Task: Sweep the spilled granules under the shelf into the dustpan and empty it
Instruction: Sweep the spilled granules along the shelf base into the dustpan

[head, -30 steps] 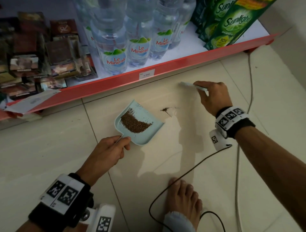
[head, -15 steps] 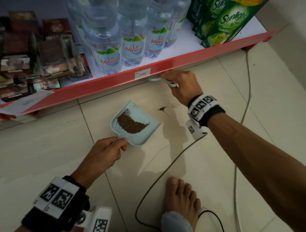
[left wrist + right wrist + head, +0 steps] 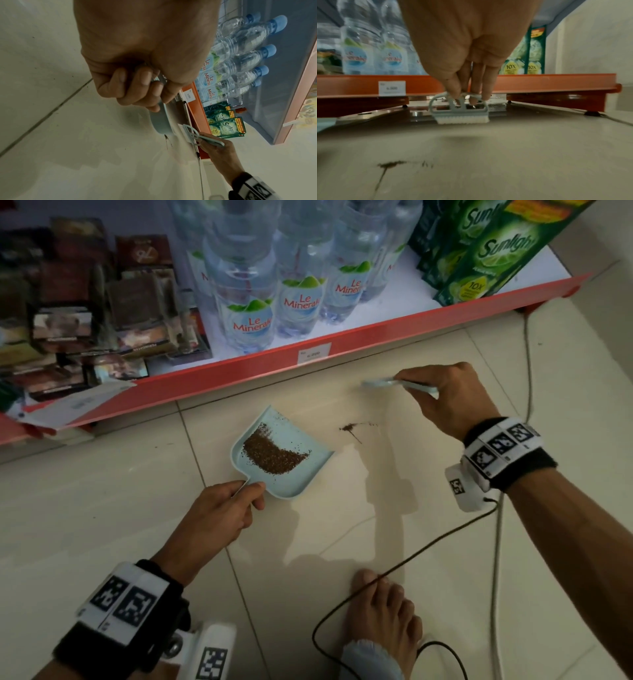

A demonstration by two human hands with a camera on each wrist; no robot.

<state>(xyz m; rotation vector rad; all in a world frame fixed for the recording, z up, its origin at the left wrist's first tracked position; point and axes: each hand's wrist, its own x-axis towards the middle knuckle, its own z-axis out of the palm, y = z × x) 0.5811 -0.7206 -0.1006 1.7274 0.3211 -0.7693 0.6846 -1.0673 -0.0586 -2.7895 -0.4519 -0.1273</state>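
Note:
A pale blue dustpan (image 3: 287,484) lies flat on the tiled floor with a heap of brown granules (image 3: 274,455) inside. My left hand (image 3: 226,508) grips its short handle (image 3: 158,79) at the near corner. A small smear of loose granules (image 3: 349,428) lies on the tile to the right of the pan's mouth. My right hand (image 3: 448,395) holds a small pale blue brush (image 3: 459,108) by its handle. The white bristles (image 3: 462,121) point down, just above the floor in front of the red shelf edge (image 3: 376,333). The brush stands behind and right of the smear.
The bottom shelf carries water bottles (image 3: 246,313), green detergent packs (image 3: 486,251) and dark packets (image 3: 85,313). A dark gap runs under the shelf (image 3: 539,100). A black cable (image 3: 394,570) crosses my bare foot (image 3: 383,614). A pale cord (image 3: 496,542) runs along the right.
My right hand went left to the shelf edge with the brush, then came back right and slightly nearer. The dustpan, left hand and loose smear stayed put.

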